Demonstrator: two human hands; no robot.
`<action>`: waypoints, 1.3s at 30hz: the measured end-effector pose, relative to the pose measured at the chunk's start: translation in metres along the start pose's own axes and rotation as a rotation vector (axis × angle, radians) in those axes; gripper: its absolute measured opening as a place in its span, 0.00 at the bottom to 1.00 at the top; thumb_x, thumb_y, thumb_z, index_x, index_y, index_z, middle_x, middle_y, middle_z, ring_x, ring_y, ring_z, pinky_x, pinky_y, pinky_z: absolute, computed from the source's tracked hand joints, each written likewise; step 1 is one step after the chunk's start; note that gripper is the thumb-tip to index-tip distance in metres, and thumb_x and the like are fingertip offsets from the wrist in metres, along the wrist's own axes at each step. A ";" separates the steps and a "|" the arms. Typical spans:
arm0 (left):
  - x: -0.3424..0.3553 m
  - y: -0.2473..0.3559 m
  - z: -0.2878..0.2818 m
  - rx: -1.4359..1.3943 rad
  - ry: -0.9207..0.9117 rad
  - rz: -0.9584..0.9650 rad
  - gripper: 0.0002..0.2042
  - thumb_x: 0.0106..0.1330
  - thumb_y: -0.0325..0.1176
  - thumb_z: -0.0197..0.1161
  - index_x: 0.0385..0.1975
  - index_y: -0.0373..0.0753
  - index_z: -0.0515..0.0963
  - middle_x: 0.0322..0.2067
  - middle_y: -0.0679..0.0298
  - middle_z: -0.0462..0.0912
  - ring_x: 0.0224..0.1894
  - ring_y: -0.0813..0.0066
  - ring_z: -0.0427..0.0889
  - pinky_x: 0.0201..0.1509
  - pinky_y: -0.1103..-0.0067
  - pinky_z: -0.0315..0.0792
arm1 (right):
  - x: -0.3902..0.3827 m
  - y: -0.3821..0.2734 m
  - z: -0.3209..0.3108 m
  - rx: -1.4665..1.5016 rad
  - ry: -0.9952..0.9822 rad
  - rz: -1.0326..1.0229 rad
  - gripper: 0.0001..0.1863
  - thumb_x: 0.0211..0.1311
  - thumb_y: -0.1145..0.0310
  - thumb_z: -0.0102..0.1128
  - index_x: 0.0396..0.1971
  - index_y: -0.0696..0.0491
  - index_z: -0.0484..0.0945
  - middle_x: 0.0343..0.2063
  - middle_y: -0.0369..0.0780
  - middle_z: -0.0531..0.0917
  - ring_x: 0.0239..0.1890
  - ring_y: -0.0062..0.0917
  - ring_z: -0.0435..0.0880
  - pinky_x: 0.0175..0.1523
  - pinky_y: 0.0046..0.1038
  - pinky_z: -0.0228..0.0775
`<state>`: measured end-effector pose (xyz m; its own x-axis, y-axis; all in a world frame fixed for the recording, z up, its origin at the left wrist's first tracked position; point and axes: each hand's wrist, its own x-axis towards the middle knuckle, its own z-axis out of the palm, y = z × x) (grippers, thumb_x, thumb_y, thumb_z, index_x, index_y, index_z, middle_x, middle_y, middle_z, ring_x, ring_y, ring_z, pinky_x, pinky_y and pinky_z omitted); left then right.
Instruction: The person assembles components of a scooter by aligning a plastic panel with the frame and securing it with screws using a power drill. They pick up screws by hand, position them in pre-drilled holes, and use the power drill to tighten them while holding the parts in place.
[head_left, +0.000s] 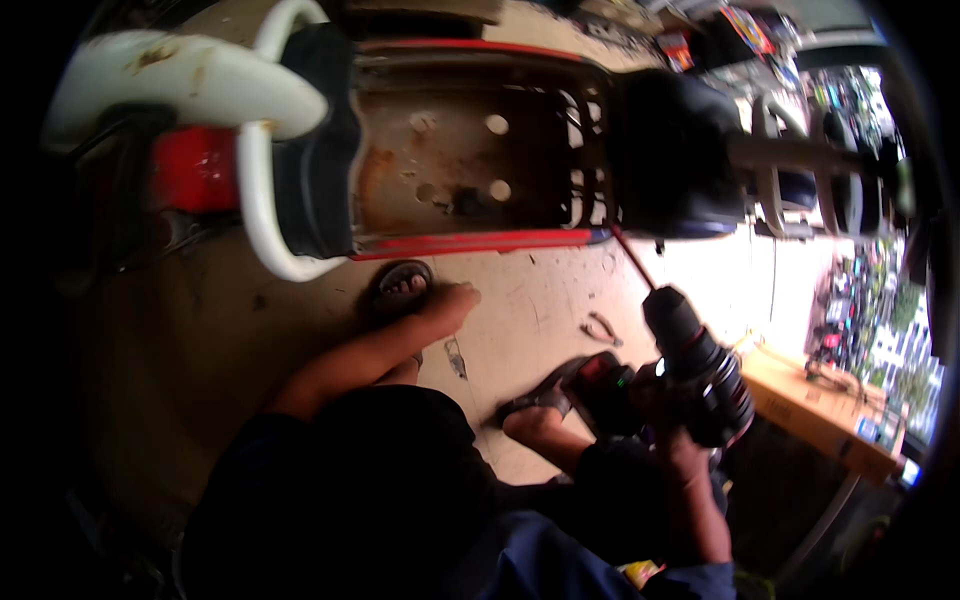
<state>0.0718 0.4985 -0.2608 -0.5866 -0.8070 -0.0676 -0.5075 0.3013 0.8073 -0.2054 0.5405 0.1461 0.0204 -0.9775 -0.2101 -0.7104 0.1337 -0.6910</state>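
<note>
My right hand point(672, 440) is wrapped round the grip of a black cordless drill point(690, 340). A long thin bit point(635, 260) runs up and left from its chuck. The bit's tip is at the near right corner of a scooter's open, rusty metal compartment point(450, 150), beside the end of its red edge point(480, 243); whether it touches cannot be made out. My left hand point(458, 303) is just below the same red edge, apart from it. Its fingers are blurred, and no held thing shows.
Pliers point(602, 328) lie on the floor point(520, 290) between my sandalled feet. White curved bars point(262, 215) flank a black part at the left. A black seat-like part point(670, 150) adjoins the compartment's right end. A long cardboard box point(810, 400) stands at the right.
</note>
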 end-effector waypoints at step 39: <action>0.129 0.348 -0.211 -0.431 -0.528 -0.567 0.14 0.73 0.33 0.66 0.50 0.29 0.80 0.37 0.54 0.88 0.34 0.69 0.90 0.34 0.79 0.85 | -0.203 0.238 0.073 0.629 0.818 0.682 0.14 0.59 0.71 0.74 0.41 0.61 0.83 0.29 0.39 0.87 0.32 0.17 0.80 0.38 0.29 0.76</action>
<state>-0.0471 0.3922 0.1356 -0.5881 -0.4051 -0.7000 -0.5908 -0.3760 0.7139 -0.3274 0.7827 -0.0263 -0.8273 -0.4617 -0.3199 0.0626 0.4903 -0.8693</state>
